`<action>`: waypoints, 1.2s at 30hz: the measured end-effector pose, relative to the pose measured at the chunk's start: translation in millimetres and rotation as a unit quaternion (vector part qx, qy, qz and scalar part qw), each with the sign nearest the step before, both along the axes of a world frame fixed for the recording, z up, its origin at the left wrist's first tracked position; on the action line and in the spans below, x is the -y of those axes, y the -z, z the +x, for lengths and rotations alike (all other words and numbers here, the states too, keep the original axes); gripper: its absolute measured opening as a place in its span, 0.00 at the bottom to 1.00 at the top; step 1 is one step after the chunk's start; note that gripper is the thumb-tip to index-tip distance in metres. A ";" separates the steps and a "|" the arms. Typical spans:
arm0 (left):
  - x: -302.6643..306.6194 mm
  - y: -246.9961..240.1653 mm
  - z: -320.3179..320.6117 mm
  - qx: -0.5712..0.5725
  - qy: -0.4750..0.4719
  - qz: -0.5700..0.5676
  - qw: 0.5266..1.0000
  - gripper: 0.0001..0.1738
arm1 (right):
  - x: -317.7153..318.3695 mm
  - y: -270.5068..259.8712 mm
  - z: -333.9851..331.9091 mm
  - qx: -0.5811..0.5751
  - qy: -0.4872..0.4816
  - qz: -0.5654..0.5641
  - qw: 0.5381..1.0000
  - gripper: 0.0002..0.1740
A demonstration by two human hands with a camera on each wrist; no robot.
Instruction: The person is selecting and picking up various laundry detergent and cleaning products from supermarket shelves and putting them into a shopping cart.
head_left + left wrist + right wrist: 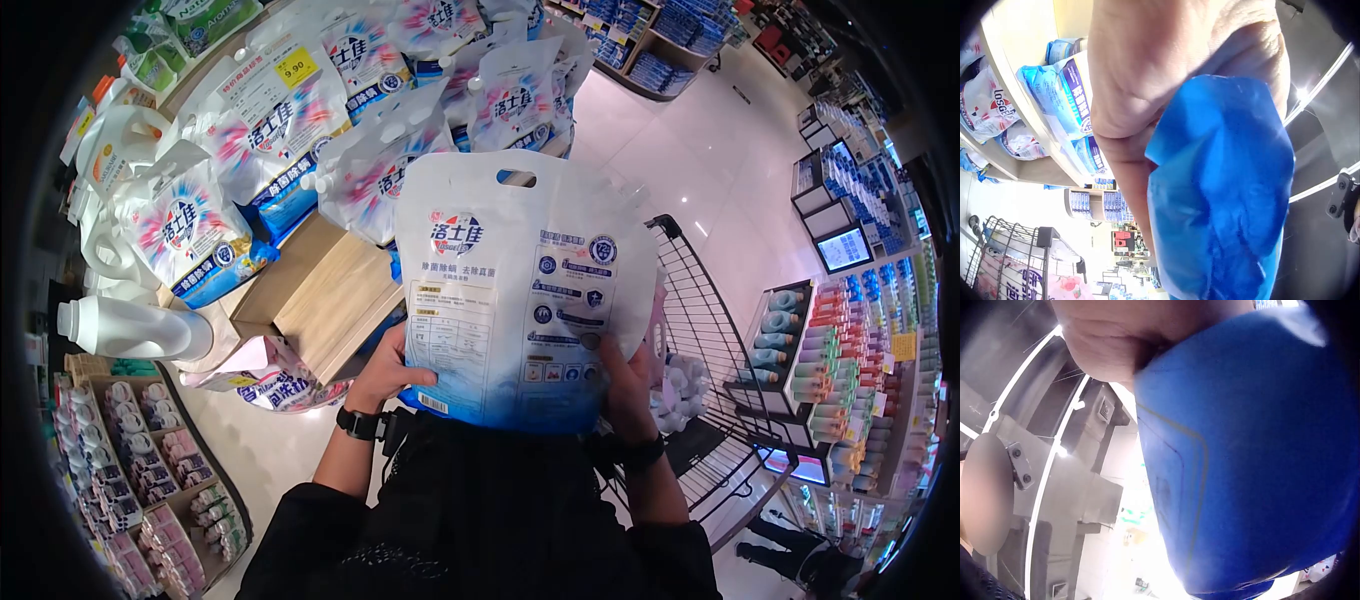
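In the head view a large white and blue detergent bag (510,300) is held up in front of the body, its printed back facing the camera and its handle hole at the top. The left hand (385,372) grips its lower left edge, thumb on the front. On the lower right edge is the right hand (628,390), also gripping. The left wrist view shows the blue bag end (1222,187) against the left hand (1191,69). In the right wrist view the blue side (1254,450) fills much of the picture below the right hand (1141,331).
Similar bags (190,235) stand on a display at the upper left, beside a wooden board (335,290) and a white bottle (140,328). A wire shopping cart (700,300) holding packages stands at the right. Stocked shelves (850,370) line the far right; a person's legs (800,550) show lower right.
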State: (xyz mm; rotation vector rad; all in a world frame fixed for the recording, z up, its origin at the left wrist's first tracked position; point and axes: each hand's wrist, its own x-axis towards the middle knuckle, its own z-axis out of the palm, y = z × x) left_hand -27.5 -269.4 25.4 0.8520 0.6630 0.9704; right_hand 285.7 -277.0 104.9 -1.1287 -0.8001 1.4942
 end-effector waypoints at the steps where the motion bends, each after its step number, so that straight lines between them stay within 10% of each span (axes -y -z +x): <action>1: 0.4 1.5 0.7 0.020 0.000 -0.017 1.000 0.43 | -0.7 -2.7 -2.3 -0.001 -0.001 -0.001 1.000 0.14; 6: -6.0 2.6 2.8 0.050 -0.003 -0.053 0.997 0.42 | -2.2 -19.2 -5.3 0.121 -0.026 0.096 0.988 0.14; 13: -43.2 -67.0 -18.1 -0.261 -0.384 0.186 0.866 0.28 | -3.1 -35.5 3.8 0.254 -0.109 0.139 0.951 0.13; 19: -82.4 -110.1 7.3 -0.464 -0.153 0.369 0.790 0.44 | -4.0 9.3 9.7 0.284 -0.247 0.212 0.902 0.13; 24: -94.4 -82.5 -11.6 -0.424 0.110 0.171 0.882 0.14 | 9.3 7.5 23.8 0.265 -0.257 0.224 0.902 0.17; 32: -69.6 -88.5 9.0 -0.345 0.107 0.181 0.915 0.08 | 20.9 36.2 39.6 0.232 -0.210 0.198 0.929 0.20; 36: -54.7 -123.5 51.9 -0.398 0.076 0.317 0.857 0.08 | 27.8 78.1 39.4 0.242 -0.058 0.066 0.966 0.17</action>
